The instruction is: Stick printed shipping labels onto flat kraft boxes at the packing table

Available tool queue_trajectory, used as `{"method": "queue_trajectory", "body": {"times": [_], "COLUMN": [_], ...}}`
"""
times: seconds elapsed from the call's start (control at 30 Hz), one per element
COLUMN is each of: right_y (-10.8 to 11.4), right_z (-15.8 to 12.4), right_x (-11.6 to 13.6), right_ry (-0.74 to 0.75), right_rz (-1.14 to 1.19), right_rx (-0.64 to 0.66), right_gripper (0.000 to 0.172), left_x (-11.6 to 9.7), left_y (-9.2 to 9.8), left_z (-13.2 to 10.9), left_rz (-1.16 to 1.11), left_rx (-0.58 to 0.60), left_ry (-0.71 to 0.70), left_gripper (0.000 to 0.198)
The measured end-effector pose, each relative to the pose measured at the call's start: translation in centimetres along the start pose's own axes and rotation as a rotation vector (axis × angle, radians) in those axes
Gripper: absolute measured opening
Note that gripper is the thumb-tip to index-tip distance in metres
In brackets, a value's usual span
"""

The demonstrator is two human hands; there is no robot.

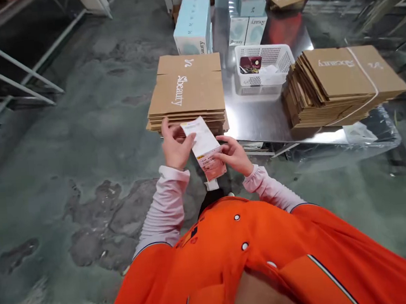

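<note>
I hold a strip of white and pink paper labels [205, 148] in front of my chest, at the near edge of the steel table [266, 115]. My left hand [175, 147] pinches the strip's upper left edge with closed fingers. On the lower right side, my right hand [234, 155] grips the pink printed part. Just beyond my hands lies a stack of flat brown cardboard boxes [188, 90] printed "Beauty".
A second, strapped stack of flat cardboard boxes [340, 84] sits at the table's right. A white plastic basket [264, 64] with small items stands between the stacks. Pale blue product boxes [194, 23] stand behind. Stained concrete floor [69, 180] lies to the left.
</note>
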State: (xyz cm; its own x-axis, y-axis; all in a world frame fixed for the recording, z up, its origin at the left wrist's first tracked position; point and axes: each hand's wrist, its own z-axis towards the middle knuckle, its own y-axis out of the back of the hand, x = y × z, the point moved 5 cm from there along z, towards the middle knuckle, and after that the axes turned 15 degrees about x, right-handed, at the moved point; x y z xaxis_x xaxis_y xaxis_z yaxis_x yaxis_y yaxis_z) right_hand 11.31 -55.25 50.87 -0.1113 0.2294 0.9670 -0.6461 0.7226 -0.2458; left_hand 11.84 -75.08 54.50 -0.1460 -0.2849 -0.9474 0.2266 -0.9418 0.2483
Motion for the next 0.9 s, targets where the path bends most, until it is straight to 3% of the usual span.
{"method": "queue_trajectory", "body": {"times": [0.03, 0.1, 0.17, 0.27, 0.37, 0.5, 0.7, 0.77, 0.9], "right_y": [-0.2, -0.7, -1.0, -0.9, -1.1, -2.5, -3.1, -2.4, 1.2], "right_z": [-0.4, -0.8, -0.8, -0.5, 0.4, 3.0, 8.5, 11.3, 19.5], "right_x": [-0.3, -0.5, -0.1, 1.6, 3.7, 4.6, 5.1, 5.1, 5.4], "right_ry": [0.0, 0.004, 0.018, 0.036, 0.079, 0.05, 0.041, 0.029, 0.02], "right_rz": [0.003, -0.013, -0.081, -0.421, -0.804, -0.82, -0.877, -0.854, -0.815], "right_rx": [-0.035, -0.068, -0.076, -0.091, -0.045, 0.118, -0.033, -0.04, -0.109], "right_gripper": [0.072, 0.074, 0.072, 0.058, 0.037, 0.029, 0.022, 0.022, 0.021], "left_x": [-0.7, -1.2, -0.5, 0.9, 1.2, 1.7, 3.6, 4.6, 7.2], "left_y": [0.2, -0.5, -1.8, -2.9, -3.0, -2.1, 0.6, 1.1, 1.0], "left_z": [-0.8, -2.5, -4.2, -5.8, -5.8, -4.4, -0.1, 1.9, 4.5], "left_rz": [0.058, 0.003, -0.179, -0.291, -0.297, -0.344, -0.233, -0.341, -0.677], "left_rx": [0.032, 0.216, 0.395, 0.346, 0.303, 0.255, -0.041, 0.007, 0.345], "left_ry": [-0.08, -0.142, -0.027, 0.138, 0.149, 0.176, 0.153, 0.164, 0.449], "left_gripper": [0.086, 0.082, 0.068, 0.049, 0.041, 0.046, 0.046, 0.045, 0.054]}}
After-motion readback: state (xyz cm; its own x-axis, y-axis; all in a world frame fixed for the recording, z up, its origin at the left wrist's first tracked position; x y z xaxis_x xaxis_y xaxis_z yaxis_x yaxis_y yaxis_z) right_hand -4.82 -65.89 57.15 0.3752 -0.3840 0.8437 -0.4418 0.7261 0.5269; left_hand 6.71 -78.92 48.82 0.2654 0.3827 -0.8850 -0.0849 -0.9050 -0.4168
